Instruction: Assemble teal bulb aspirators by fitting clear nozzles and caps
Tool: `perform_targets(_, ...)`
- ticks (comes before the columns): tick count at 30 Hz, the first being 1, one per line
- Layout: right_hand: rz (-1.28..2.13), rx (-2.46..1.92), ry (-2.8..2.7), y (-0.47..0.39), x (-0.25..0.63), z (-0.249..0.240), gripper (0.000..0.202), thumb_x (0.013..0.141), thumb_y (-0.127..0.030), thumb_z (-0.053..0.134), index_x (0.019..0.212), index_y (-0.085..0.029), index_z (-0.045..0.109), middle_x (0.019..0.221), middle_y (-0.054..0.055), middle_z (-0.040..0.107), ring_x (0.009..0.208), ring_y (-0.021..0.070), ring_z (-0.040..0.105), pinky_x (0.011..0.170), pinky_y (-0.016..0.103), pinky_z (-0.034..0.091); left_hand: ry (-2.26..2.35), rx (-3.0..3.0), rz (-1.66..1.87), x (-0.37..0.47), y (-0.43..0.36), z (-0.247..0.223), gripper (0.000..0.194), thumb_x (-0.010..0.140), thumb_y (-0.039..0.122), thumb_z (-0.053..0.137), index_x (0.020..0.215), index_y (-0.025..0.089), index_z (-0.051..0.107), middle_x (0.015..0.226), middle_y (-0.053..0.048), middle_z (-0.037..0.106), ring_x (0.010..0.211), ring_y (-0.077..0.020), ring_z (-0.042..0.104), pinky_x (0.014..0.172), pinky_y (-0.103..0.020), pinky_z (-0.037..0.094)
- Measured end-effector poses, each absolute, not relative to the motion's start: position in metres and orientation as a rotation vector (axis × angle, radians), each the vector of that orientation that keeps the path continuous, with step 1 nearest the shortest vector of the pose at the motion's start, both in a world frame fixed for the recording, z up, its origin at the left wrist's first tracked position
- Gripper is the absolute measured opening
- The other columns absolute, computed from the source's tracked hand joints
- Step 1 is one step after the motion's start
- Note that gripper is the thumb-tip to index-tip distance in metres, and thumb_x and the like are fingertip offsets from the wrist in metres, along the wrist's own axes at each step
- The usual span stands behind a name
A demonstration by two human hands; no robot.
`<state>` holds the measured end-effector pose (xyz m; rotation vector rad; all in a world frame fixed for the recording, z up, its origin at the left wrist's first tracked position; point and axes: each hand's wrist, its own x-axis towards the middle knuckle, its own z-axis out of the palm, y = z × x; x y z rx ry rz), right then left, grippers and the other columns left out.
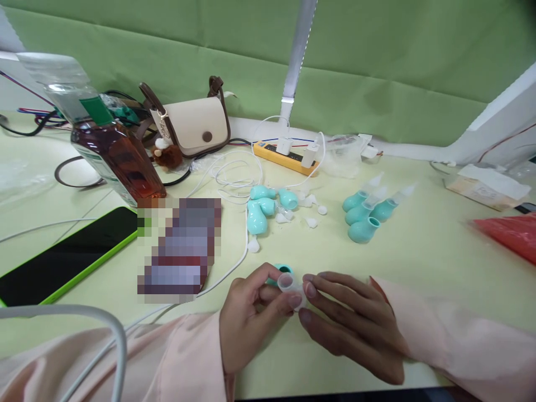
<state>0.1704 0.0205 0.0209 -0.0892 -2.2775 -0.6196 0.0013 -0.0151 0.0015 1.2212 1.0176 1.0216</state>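
Between the thumb and fingers of my left hand (253, 321), closed in a pinch, is a translucent plastic nozzle (286, 281) with its round opening facing up. The fingertips of my right hand (352, 318) meet the right side of the same nozzle, fingers long and thumb below. Just behind the left fingertips is a teal rubber bulb (285, 269) with its dark opening showing; my fingers partly hide it. Several loose teal bulbs (257, 218) lie further back, beside small white nozzle pieces (310, 222). To the right stand teal bulbs with clear nozzles fitted (384, 209) and one open bulb (363, 230).
At the left are a tilted bottle of amber liquid (121, 156), a green-edged phone (71, 254) and a blurred-out object (180, 248). A cream handbag (196, 125), a yellow power strip (285, 158) and white cables (234, 268) lie around. Red plastic (511, 234) is far right.
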Motion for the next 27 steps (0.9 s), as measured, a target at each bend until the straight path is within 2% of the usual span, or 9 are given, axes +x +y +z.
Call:
perform_targets(3, -0.561, -0.067, -2.363, 0.019, 0.169, 0.023, 0.006, 0.061, -0.014, 0.064, 0.067, -0.012, 0.065, 0.068, 0.008, 0.068, 0.070, 0.0188, 0.064, 0.064, 0.026, 0.056, 1.062, 1.296, 1.004, 0.001, -0.016, 0.002, 0.021, 0.075, 0.036, 0.052, 0.072, 0.015, 0.048, 0.050, 0.003, 0.054, 0.047, -0.0078, 0.044, 0.047, -0.018, 0.035)
perform_targets(7, -0.452, -0.112, -2.264, 0.019, 0.166, 0.021, 0.002, 0.059, -0.011, 0.063, 0.060, -0.012, 0.062, 0.060, 0.007, 0.067, 0.065, 0.0176, 0.063, 0.059, 0.024, 0.057, 1.094, 1.392, 1.012, 0.000, -0.017, 0.003, 0.020, 0.075, 0.035, 0.053, 0.072, 0.015, 0.048, 0.046, 0.005, 0.049, 0.046, -0.0069, 0.038, 0.047, -0.017, 0.031)
perform_targets(12, -0.208, -0.153, -2.192, 0.019, 0.163, 0.012, 0.010, 0.062, -0.006, 0.052, 0.066, -0.009, 0.060, 0.063, 0.008, 0.066, 0.070, 0.0162, 0.063, 0.066, 0.025, 0.056, 1.044, 1.380, 1.010, 0.000, -0.017, -0.002, 0.021, 0.076, 0.037, 0.050, 0.074, 0.016, 0.047, 0.048, 0.005, 0.046, 0.047, -0.0068, 0.032, 0.045, -0.017, 0.026)
perform_targets(15, -0.005, -0.143, -2.143, 0.020, 0.164, 0.010, 0.022, 0.060, 0.001, 0.047, 0.078, -0.005, 0.058, 0.072, 0.013, 0.066, 0.078, 0.0178, 0.062, 0.073, 0.031, 0.055, 1.009, 1.287, 1.032, 0.000, -0.017, -0.003, 0.023, 0.077, 0.039, 0.049, 0.073, 0.017, 0.044, 0.049, 0.005, 0.045, 0.047, -0.0067, 0.032, 0.045, -0.017, 0.024)
perform_targets(18, 0.013, -0.156, -2.126, 0.022, 0.165, 0.010, 0.030, 0.057, 0.002, 0.045, 0.084, -0.003, 0.057, 0.078, 0.017, 0.066, 0.087, 0.0239, 0.060, 0.075, 0.040, 0.053, 0.993, 1.225, 1.029, 0.001, -0.018, -0.002, 0.026, 0.075, 0.042, 0.050, 0.071, 0.018, 0.041, 0.049, 0.005, 0.044, 0.046, -0.0066, 0.032, 0.045, -0.017, 0.024)
perform_targets(22, -0.071, -0.192, -2.180, 0.023, 0.168, 0.009, 0.030, 0.055, 0.000, 0.047, 0.083, -0.006, 0.057, 0.080, 0.015, 0.066, 0.095, 0.0297, 0.056, 0.074, 0.047, 0.052, 0.992, 1.195, 1.019, 0.001, -0.017, -0.001, 0.028, 0.074, 0.044, 0.051, 0.070, 0.018, 0.040, 0.048, 0.005, 0.044, 0.047, -0.0071, 0.035, 0.047, -0.018, 0.026)
perform_targets(27, -0.168, -0.120, -2.197, 0.025, 0.169, 0.007, 0.028, 0.055, -0.003, 0.047, 0.081, -0.008, 0.058, 0.080, 0.013, 0.067, 0.097, 0.0318, 0.054, 0.077, 0.051, 0.049, 1.000, 1.179, 1.024, 0.001, -0.016, 0.000, 0.027, 0.074, 0.042, 0.053, 0.069, 0.017, 0.042, 0.048, 0.005, 0.044, 0.047, -0.0067, 0.035, 0.048, -0.018, 0.027)
